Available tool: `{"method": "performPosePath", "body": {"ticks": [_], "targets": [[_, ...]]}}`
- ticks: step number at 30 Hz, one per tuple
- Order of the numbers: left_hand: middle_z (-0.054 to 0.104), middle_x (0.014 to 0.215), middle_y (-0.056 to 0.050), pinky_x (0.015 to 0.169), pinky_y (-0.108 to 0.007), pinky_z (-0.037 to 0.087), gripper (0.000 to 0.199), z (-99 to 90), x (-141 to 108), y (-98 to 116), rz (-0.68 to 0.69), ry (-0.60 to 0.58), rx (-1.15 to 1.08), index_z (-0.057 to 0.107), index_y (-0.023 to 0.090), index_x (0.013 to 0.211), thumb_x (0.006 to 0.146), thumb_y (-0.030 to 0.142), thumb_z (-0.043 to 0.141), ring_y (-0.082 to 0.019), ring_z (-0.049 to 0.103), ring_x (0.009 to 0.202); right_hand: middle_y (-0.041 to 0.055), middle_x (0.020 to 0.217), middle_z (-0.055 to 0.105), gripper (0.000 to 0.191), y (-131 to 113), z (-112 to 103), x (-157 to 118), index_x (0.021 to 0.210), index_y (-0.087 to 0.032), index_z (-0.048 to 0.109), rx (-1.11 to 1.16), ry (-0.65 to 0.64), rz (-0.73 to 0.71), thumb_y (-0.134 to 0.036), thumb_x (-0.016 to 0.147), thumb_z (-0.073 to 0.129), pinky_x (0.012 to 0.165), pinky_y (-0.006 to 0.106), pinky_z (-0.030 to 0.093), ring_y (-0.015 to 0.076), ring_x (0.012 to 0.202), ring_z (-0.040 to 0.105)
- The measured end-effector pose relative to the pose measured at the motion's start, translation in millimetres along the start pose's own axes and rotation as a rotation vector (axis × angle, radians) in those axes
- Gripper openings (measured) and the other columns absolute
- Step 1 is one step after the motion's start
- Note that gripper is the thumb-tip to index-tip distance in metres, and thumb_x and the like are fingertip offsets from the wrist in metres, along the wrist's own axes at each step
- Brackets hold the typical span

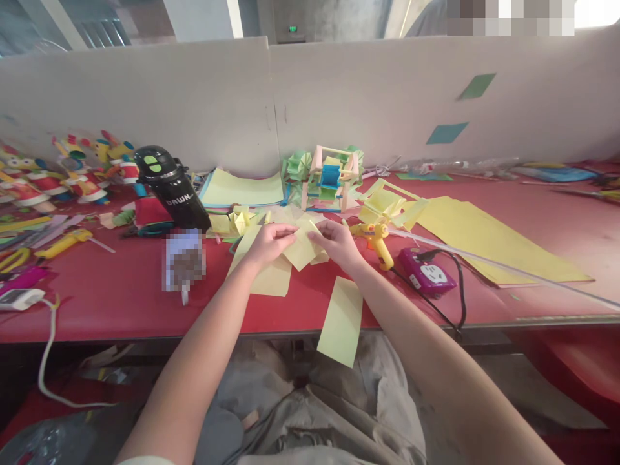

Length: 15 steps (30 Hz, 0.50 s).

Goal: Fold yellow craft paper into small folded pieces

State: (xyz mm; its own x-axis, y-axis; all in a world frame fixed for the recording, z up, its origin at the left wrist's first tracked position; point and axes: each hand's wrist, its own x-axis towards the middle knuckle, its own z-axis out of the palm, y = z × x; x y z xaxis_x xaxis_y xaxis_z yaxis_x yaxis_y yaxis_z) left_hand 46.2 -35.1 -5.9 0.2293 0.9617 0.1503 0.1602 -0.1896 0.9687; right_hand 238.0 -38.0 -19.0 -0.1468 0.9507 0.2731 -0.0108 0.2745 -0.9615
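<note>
A small square of yellow paper point(301, 252) is held between my two hands, one corner pointing toward me. My left hand point(274, 243) pinches its left side, fingers closed. On the opposite side my right hand point(336, 241) grips the paper near a raised edge. Larger pale yellow sheets point(268, 278) lie on the table under and beside my left hand. Below my right wrist, a yellow paper strip point(341, 320) hangs over the table's front edge. A yellow glue gun point(375, 242) lies just right of my right hand.
A wooden-framed paper model point(330, 177) stands behind my hands. A black bottle point(172, 187) stands at left, near several colourful figures point(80, 171). Right of the glue gun are a purple power socket point(429, 271), its black cord and a big yellow sheet point(489, 239).
</note>
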Motion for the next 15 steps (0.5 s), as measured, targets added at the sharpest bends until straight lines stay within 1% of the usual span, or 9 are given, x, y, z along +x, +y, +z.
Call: {"method": "performPosePath", "body": {"ticks": [4, 9, 12, 15], "targets": [[0.075, 0.108, -0.012, 0.093, -0.043, 0.052, 0.031, -0.1, -0.8, 1.6, 0.001, 0.009, 0.007, 0.075, 0.014, 0.103, 0.076, 0.028, 0.068, -0.031, 0.069, 0.106, 0.0052, 0.082, 0.072, 0.037, 0.5, 0.0, 0.0, 0.081, -0.020, 0.063, 0.004, 0.000, -0.003, -0.052, 0.070, 0.078, 0.067, 0.032, 0.056, 0.0200, 0.076, 0.068], [0.076, 0.106, -0.011, 0.089, -0.041, 0.053, 0.030, -0.3, -1.6, 5.0, -0.009, 0.024, 0.045, 0.075, 0.015, 0.104, 0.078, 0.024, 0.065, -0.029, 0.069, 0.102, 0.0058, 0.084, 0.072, 0.037, 1.3, -0.4, -0.1, 0.081, -0.020, 0.063, 0.027, -0.001, 0.001, -0.051, 0.070, 0.079, 0.067, 0.032, 0.055, 0.0195, 0.075, 0.068], [0.075, 0.109, -0.012, 0.089, -0.041, 0.052, 0.032, 0.1, -1.7, 5.0, 0.003, -0.002, 0.047, 0.075, 0.014, 0.104, 0.078, 0.032, 0.068, -0.030, 0.068, 0.104, 0.0058, 0.084, 0.071, 0.036, 1.2, -0.4, -0.2, 0.082, -0.020, 0.063, 0.032, -0.004, 0.002, -0.050, 0.070, 0.078, 0.067, 0.032, 0.055, 0.0197, 0.075, 0.068], [0.075, 0.106, -0.014, 0.088, -0.041, 0.053, 0.037, 0.0, 0.4, -0.1, 0.034, -0.023, 0.042, 0.075, 0.013, 0.099, 0.077, 0.042, 0.072, -0.031, 0.069, 0.101, 0.0055, 0.085, 0.072, 0.035, 1.3, 0.1, -0.1, 0.083, -0.020, 0.063, 0.032, -0.020, 0.001, -0.050, 0.071, 0.078, 0.068, 0.033, 0.055, 0.0200, 0.076, 0.068]]}}
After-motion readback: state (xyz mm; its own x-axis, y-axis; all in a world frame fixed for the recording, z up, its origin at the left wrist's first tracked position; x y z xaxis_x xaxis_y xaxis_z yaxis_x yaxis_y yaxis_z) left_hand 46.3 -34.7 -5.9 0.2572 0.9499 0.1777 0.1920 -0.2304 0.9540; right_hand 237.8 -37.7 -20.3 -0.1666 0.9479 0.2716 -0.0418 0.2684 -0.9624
